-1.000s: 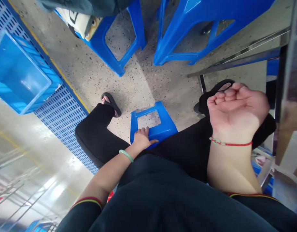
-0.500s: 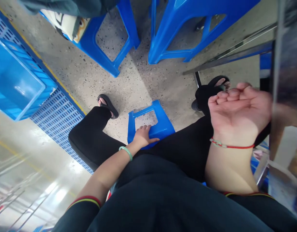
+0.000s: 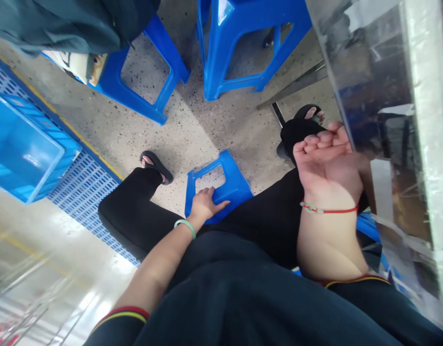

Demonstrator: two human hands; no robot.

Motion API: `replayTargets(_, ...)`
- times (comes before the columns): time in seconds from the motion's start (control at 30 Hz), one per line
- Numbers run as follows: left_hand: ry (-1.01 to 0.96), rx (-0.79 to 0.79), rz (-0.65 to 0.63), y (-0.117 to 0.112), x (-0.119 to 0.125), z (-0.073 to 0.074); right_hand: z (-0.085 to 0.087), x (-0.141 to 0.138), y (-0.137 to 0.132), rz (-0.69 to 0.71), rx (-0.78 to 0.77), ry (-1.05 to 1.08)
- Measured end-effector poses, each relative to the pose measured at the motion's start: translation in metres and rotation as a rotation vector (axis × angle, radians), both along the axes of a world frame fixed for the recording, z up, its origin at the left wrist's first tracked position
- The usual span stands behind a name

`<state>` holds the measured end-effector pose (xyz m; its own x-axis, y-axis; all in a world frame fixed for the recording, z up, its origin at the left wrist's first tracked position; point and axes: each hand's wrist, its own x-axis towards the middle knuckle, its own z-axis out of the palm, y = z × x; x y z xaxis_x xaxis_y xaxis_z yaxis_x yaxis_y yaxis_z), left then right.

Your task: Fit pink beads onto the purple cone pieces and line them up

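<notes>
Grip on anything?

Barely. Left hand [image 3: 206, 204] lies palm down, fingers spread over the rim of a low blue plastic stool [image 3: 235, 185], touching it but not visibly closed around it. Right hand [image 3: 324, 163] is palm up and half open, fingers loosely curled, holding nothing.

Where's that stool?

On the terrazzo floor [image 3: 192, 125], between the person's 2 legs in black trousers [image 3: 134, 216], with its near edge tucked behind the thigh.

And by the right hand?

A clear plastic sheet [image 3: 383, 120] fills the right of the view, its edge just beside the fingertips. I can't tell whether they touch.

Anything on the wrists?

Yes, 1 each: a pale green bangle [image 3: 185, 227] on the left and a red string bracelet [image 3: 324, 209] on the right.

Further off?

2 taller blue plastic stools [image 3: 221, 53] [image 3: 142, 77] stand ahead. A black flip-flop [image 3: 156, 166] is on the left foot. Off to the left, a blue plastic crate [image 3: 22, 149] sits on a blue perforated mat [image 3: 84, 202].
</notes>
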<state>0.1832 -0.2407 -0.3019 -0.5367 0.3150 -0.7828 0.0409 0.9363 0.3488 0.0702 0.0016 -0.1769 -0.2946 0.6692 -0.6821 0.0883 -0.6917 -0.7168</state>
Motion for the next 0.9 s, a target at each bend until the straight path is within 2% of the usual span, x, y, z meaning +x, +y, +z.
replayTargets(0.3, 0.019, -0.017, -0.016, 0.0005, -0.0006, -0.0006, 0.0067, -0.0021, -0.0035, -0.021, -0.044, -0.032)
replayTargets(0.9, 0.026, 0.003, 0.002, -0.0009, 0.0011, -0.0008, 0.0011, 0.0022, 0.0003, 0.058, -0.022, 0.004)
